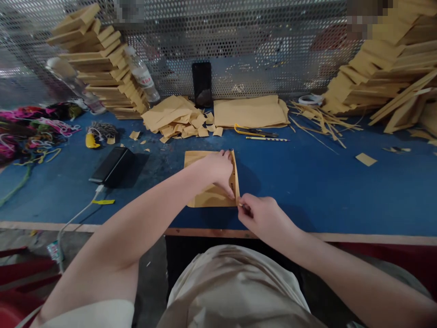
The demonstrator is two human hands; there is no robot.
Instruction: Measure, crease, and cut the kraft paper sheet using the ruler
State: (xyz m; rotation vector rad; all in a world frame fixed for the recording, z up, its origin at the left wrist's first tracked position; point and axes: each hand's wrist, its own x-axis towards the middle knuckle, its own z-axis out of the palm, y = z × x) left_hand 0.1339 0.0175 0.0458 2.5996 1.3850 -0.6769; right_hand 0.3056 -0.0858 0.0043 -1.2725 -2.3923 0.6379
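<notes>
A brown kraft paper piece lies on the blue table before me, its right edge standing up as a narrow strip. Across it, my left hand presses down with thumb and fingers spread along that edge. Small dark marks show beside the fingers, perhaps on a ruler or printed paper; I cannot tell. At the paper's lower right corner, my right hand is closed in a pinch. Something small and dark shows between its fingers, too hidden to name. This hand touches or nearly touches the raised edge.
Behind lie a yellow utility knife, a patterned pencil, paper scraps, a paper stack and a phone. Folded paper piles rise left and right. A black power bank with a cable sits left, near tangled yarn.
</notes>
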